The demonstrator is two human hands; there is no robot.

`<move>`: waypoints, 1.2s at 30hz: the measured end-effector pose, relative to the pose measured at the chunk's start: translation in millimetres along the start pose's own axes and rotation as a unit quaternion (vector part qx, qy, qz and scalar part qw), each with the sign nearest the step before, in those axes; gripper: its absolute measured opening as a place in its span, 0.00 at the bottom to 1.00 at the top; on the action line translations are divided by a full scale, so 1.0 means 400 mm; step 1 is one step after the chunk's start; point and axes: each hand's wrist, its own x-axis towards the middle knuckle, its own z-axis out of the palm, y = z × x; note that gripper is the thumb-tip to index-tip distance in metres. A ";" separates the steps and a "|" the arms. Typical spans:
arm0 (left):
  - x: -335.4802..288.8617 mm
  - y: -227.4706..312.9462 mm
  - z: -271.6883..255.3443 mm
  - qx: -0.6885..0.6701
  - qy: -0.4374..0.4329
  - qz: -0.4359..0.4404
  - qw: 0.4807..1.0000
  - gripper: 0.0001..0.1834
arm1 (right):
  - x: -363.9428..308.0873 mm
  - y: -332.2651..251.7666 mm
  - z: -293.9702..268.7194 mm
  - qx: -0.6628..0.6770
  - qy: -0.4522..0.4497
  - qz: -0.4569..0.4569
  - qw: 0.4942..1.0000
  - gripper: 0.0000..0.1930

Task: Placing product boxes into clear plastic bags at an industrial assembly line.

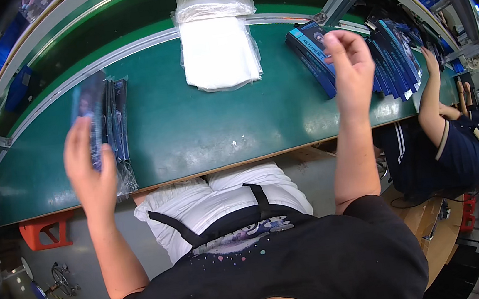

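Head view: gripping a box (89,98) in the left hand (89,166) over the left end of the bench (208,135), fingers along one side and thumb along the other. Dark and bluish in print, but too blurred to read. Just to its right: packets (121,110) in a tight stack, dark and shiny with film, with a clear wrapper (127,183) sagging over the front edge.

Raised toward the back right corner: the right hand (354,74), fingers curled in toward the thumb; cannot tell whether fingertip and thumb meet, or whether touching the boxes (399,69) behind. Printed on these: pale lettering down dark blue spines, larger on a bright blue band of the nearest, plus a picture on its face.

Laid at the middle of the back edge: white sheets (218,51) in clear film, with a film bundle (214,2) at their far end, reaching across the rail (150,41). Widest room for moving: green top between packets and boxes, down from the sheets to the front edge. Just past that edge: white cloth (267,185) over the lap. Near the right edge, beside the boxes: a co-worker's hand (431,62). Below the front left corner: a red stool (30,231).
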 end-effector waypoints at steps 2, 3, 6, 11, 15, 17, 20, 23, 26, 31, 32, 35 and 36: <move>-0.010 -0.023 0.029 0.075 -0.055 -0.023 0.995 0.30 | 0.040 0.014 -0.040 -0.105 0.012 -0.041 0.994 0.15; -0.004 -0.021 0.027 0.104 -0.051 -0.017 0.993 0.30 | 0.062 0.028 -0.067 -0.177 0.012 -0.065 0.982 0.18; 0.021 0.019 0.024 0.136 -0.030 -0.001 0.990 0.31 | 0.096 0.073 -0.136 -0.421 -0.035 -0.104 0.900 0.39; 0.095 0.163 0.091 -0.050 -0.035 0.114 0.992 0.25 | 0.088 0.142 -0.141 -0.481 -0.121 0.048 0.867 0.46; 0.138 0.220 0.236 -0.079 -0.066 0.253 0.962 0.16 | 0.044 0.115 -0.094 -0.384 -0.006 -0.109 0.917 0.43; 0.161 0.211 0.286 -0.065 -0.136 0.253 0.956 0.15 | 0.024 0.072 -0.062 -0.093 0.019 -0.031 0.995 0.41; 0.179 0.213 0.299 -0.092 -0.144 0.246 0.954 0.16 | -0.006 0.053 -0.096 0.308 -0.143 0.150 0.929 0.38; 0.185 0.233 0.287 -0.161 -0.106 0.216 0.957 0.15 | -0.047 0.072 -0.092 0.535 -0.253 0.290 0.752 0.38; 0.178 0.241 0.280 -0.212 -0.089 0.191 0.954 0.14 | -0.115 0.099 -0.060 0.513 -0.261 0.352 0.738 0.33; 0.185 0.225 0.283 -0.249 -0.104 0.147 0.952 0.07 | -0.168 0.030 0.046 0.445 -0.304 0.442 0.717 0.33; 0.188 0.232 0.282 -0.264 -0.109 0.121 0.951 0.07 | -0.172 0.039 0.059 0.439 -0.317 0.441 0.715 0.35; 0.195 0.231 0.273 -0.307 -0.140 0.045 0.940 0.07 | -0.154 0.068 0.100 0.443 -0.323 0.442 0.710 0.36; 0.198 0.215 0.275 -0.317 -0.146 0.044 0.936 0.07 | -0.141 0.068 0.109 0.444 -0.317 0.440 0.714 0.35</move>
